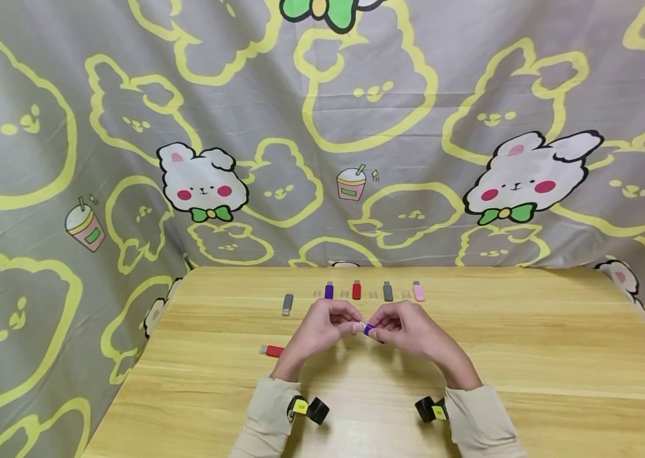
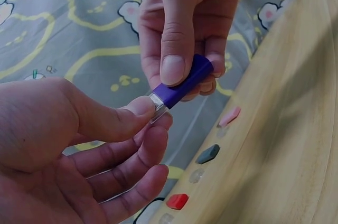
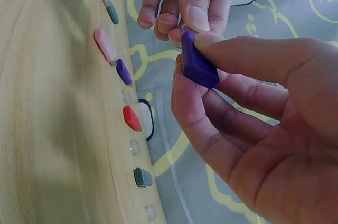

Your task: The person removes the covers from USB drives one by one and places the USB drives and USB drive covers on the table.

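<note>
A purple USB flash drive (image 2: 182, 84) is pinched between the thumb and fingers of my right hand (image 1: 411, 327). At its metal plug end, my left hand (image 1: 325, 327) pinches a clear plastic cap (image 2: 158, 114) between thumb and forefinger. The cap overlaps the plug, partly hidden by the left thumb. Both hands meet above the table, in front of a row of drives. In the right wrist view, the closed end of the purple drive (image 3: 199, 71) faces the camera.
Along the back of the wooden table (image 1: 528, 356) stand purple (image 1: 329, 291), red (image 1: 357, 290), grey (image 1: 388, 291) and pink (image 1: 418, 291) drives, with clear caps (image 1: 373, 295) between them. A grey drive (image 1: 287, 305) and a red drive (image 1: 273, 351) lie left. Behind hangs a patterned curtain (image 1: 277, 114).
</note>
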Motion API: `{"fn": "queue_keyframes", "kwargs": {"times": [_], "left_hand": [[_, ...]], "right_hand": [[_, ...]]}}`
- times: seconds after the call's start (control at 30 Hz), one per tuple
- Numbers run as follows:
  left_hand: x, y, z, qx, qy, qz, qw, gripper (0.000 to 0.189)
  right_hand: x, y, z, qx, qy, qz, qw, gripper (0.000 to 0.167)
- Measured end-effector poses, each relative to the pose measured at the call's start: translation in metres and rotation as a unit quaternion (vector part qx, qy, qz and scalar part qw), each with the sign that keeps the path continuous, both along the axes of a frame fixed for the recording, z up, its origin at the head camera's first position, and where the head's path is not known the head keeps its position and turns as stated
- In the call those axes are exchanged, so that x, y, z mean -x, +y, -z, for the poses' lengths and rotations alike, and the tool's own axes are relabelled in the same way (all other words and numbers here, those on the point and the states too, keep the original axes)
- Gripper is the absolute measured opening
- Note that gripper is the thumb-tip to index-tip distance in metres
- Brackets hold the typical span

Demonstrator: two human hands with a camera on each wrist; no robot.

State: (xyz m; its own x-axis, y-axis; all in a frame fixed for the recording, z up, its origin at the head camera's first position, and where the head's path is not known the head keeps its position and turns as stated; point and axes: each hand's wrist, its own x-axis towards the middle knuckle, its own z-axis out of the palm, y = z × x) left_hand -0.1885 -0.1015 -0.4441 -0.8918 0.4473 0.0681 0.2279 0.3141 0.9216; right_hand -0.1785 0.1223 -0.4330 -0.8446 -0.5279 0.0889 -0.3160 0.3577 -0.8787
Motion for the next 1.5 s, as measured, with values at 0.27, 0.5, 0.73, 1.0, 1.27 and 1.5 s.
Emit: {"fn": "queue_keyframes", "kwargs": {"times": [0.27,0.5,0.73,1.0,1.27,1.5], "left_hand": [[-0.001,0.004,-0.002,-0.007,0.002,0.005,1.0000,0.004],[-0.002,0.006,-0.003,0.009,0.003,-0.002,1.0000,0.005],[-0.001,0.006,-0.001,0.018,0.000,-0.014,0.9997,0.006],[0.003,-0.011,-0.004,0.017,0.011,-0.034,0.9992,0.006],[0.011,-0.056,-0.013,-0.022,0.013,-0.110,0.9936,0.007],[0.013,-0.057,-0.007,0.012,0.037,-0.108,0.9934,0.007]], "right_hand": [[-0.001,0.004,-0.003,-0.001,-0.017,0.001,0.9999,0.004],[-0.002,0.004,-0.004,0.001,-0.033,0.001,0.9995,0.004],[-0.002,0.002,-0.004,-0.001,-0.036,0.013,0.9993,0.004],[-0.004,0.007,-0.005,-0.011,-0.041,0.032,0.9986,0.004],[-0.001,0.025,-0.006,-0.013,-0.022,0.068,0.9974,0.009],[0.006,0.005,0.011,-0.007,-0.025,0.136,0.9904,0.013]]}}
